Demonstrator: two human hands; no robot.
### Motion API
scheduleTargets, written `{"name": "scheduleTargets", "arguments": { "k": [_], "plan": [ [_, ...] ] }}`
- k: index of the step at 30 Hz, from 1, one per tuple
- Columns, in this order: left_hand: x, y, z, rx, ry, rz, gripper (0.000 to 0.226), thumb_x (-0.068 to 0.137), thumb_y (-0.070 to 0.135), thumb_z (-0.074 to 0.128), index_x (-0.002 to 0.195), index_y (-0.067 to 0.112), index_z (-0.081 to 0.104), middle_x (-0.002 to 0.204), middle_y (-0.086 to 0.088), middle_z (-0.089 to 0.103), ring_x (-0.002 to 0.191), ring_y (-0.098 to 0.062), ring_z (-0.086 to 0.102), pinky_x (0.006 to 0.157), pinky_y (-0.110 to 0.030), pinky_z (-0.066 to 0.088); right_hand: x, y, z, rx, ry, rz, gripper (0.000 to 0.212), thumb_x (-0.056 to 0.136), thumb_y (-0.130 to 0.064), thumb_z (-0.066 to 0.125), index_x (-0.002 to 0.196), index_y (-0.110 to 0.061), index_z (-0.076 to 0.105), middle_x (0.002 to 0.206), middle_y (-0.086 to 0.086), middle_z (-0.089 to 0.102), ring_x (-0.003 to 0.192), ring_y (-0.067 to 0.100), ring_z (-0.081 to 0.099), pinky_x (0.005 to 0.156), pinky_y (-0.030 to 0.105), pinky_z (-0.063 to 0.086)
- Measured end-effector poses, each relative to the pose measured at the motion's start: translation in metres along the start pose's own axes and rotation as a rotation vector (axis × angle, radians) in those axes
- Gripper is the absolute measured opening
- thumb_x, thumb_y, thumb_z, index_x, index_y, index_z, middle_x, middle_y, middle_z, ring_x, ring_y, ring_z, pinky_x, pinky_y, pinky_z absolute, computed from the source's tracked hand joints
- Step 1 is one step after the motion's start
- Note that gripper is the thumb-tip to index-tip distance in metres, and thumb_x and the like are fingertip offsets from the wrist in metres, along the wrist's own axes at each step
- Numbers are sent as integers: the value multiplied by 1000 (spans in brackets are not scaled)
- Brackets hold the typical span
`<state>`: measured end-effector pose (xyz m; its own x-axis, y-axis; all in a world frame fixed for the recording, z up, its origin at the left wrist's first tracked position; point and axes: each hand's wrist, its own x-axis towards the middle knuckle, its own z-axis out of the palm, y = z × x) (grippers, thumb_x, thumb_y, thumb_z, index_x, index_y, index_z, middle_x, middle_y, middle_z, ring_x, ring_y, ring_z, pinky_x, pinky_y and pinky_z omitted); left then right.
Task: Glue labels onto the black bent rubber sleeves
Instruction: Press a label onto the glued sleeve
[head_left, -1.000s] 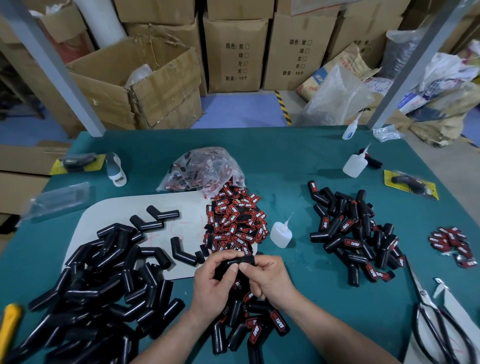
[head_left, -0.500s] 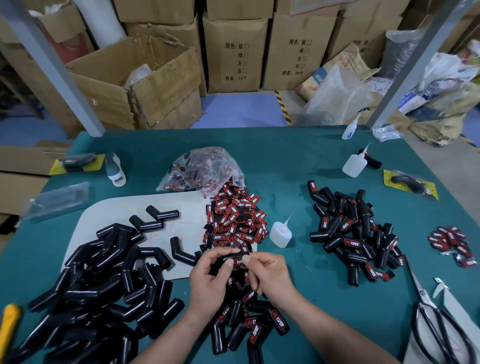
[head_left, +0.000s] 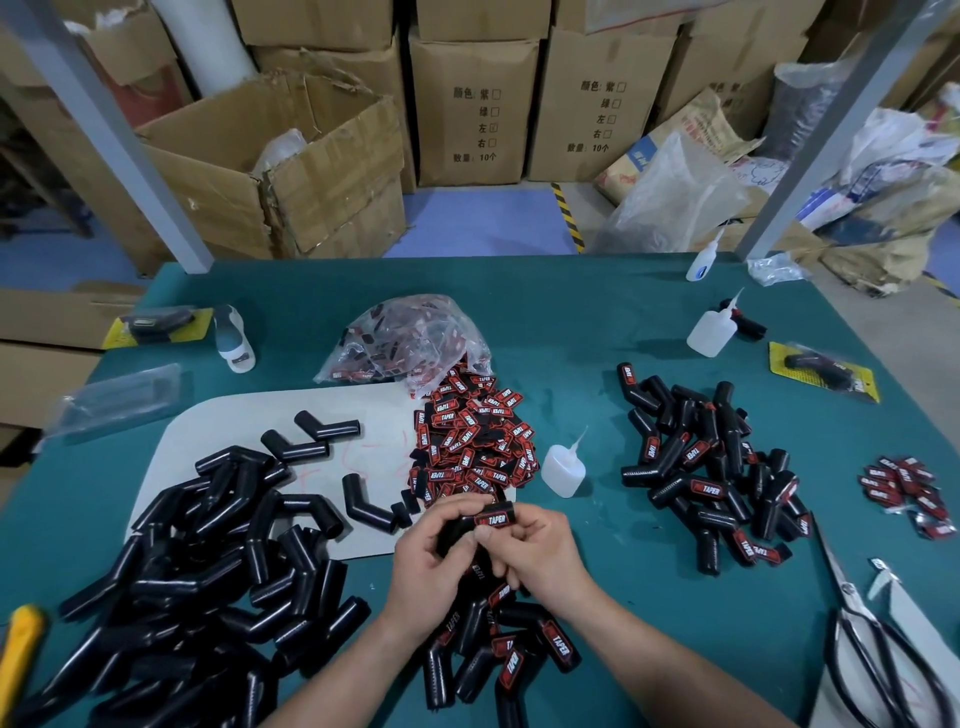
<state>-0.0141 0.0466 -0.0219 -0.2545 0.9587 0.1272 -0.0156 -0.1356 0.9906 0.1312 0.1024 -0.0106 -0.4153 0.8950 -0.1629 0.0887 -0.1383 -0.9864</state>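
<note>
Dozens labelled: sleeve heap (head_left: 711, 483), right side.
Bare pile (head_left: 182, 571): larger, waiting.
Left hand (head_left: 431, 566), right hand (head_left: 540, 556): pinching one sleeve (head_left: 457, 526), label (head_left: 496, 518) seemingly seated.

Single head-worn wide-angle view, looking forward and down, close over green table (head_left: 623, 322), boxes beyond

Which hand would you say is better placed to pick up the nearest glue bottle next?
Probably the right. The glue bottle stands just beyond the right hand, on its side; the left hand grips the sleeve farther away.
</note>
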Motion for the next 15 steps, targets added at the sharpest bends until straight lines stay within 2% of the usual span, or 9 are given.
{"name": "scheduleTargets", "arguments": {
  "k": [4, 9, 12, 15],
  "plan": [
    [0, -2, -1, -51, -16, -3, 40, 82, -9, 50, 112, 5, 70, 122, -3, 73, 119, -23, 66, 102, -26, 50, 0, -3, 0, -37, -6, -11, 19, 84, -39, 75, 75, -22, 73, 49, 2, 59, 37, 11, 45, 39, 18, 37],
    [-2, 0, -1, -92, 9, -16, 32, 87, 14, 56, 113, 4, 72, 122, -10, 73, 118, -28, 67, 102, -31, 51, -2, -4, 1, -31, -5, -19, 19, 85, -38, 74, 74, -23, 70, 47, 0, 56, 40, 11, 45, 42, 21, 39],
    [1, -3, -1, -63, 69, -66, 20, 90, 7, 62, 106, 6, 74, 115, -9, 76, 111, -25, 70, 97, -29, 54, -1, -5, -2, -69, -62, -14, 18, 91, -36, 69, 85, -19, 71, 52, 1, 59, 43, 12, 47, 45, 22, 40],
    [2, -5, 0, -20, 135, -93, 15, 86, 10, 67, 98, 14, 77, 106, -5, 78, 104, -19, 72, 94, -28, 56, -3, -4, -2, -113, -96, -33, 30, 95, -35, 64, 95, -5, 69, 55, 0, 62, 44, 12, 48, 45, 23, 39]
  ]
}}
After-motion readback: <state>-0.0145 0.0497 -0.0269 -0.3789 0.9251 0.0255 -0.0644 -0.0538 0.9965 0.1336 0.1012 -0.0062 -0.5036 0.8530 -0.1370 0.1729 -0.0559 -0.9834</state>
